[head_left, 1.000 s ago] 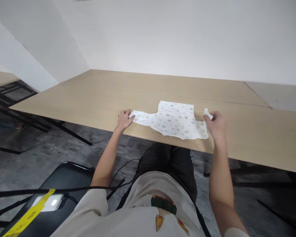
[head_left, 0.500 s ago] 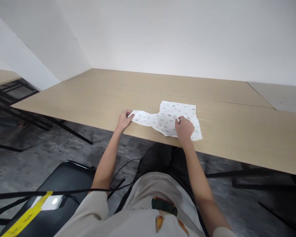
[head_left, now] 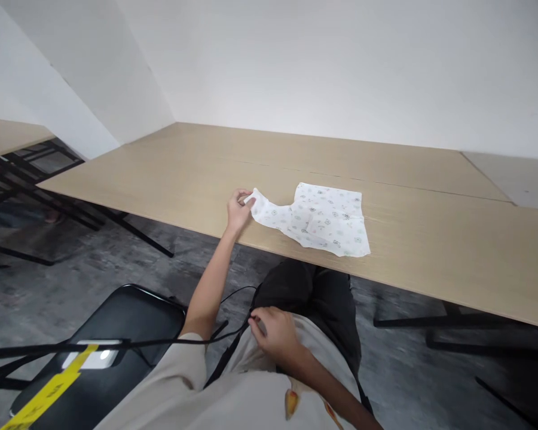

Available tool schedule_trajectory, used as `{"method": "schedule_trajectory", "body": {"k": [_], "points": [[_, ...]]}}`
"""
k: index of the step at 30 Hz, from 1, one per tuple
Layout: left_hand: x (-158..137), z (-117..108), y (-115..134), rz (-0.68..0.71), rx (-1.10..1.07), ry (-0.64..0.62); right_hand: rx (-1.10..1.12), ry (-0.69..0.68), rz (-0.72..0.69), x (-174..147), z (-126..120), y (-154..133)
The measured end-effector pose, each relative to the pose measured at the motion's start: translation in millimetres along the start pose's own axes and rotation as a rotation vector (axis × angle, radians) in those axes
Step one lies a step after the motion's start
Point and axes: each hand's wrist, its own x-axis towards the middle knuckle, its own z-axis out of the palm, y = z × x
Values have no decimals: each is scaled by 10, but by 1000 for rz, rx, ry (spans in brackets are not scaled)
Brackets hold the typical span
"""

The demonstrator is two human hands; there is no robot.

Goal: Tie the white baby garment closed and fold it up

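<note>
A small white garment (head_left: 327, 218) with a scattered dark print lies flat on the wooden table (head_left: 197, 173). Its wide part is to the right, and a narrow strip, like a sleeve or leg, reaches left. At the tip of that strip, my left hand (head_left: 239, 213) pinches the fabric between thumb and fingers, lifting it slightly. My right hand (head_left: 275, 334) is below the table edge, in front of my shirt. Its curled fingertips close on a black cable (head_left: 224, 336) at my waist.
A black chair (head_left: 130, 316) stands at my left, with a white device (head_left: 94, 356) and a yellow labelled strap (head_left: 49, 391) over it. A white wall (head_left: 318, 71) rises behind the table. Black table legs (head_left: 475, 346) show at lower right.
My right hand has left the garment and come down to my waist, at the cable. My left hand has raised the strip's tip slightly, away from me.
</note>
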Motion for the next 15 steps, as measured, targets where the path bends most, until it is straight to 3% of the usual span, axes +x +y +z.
{"method": "schedule_trajectory", "body": {"k": [3,8,12,15], "points": [[-82,409,306,93,-33,-3,-14,-157,69,-111,133,109],[-381,1171,736,373,69,-291,-30,-249,90,-141,162,170],[-697,1604,734,441,273,-574,-44,-298,52,-154,222,152],[-882,1729,648,445,408,-737,-58,-246,47,-174,271,187]]}}
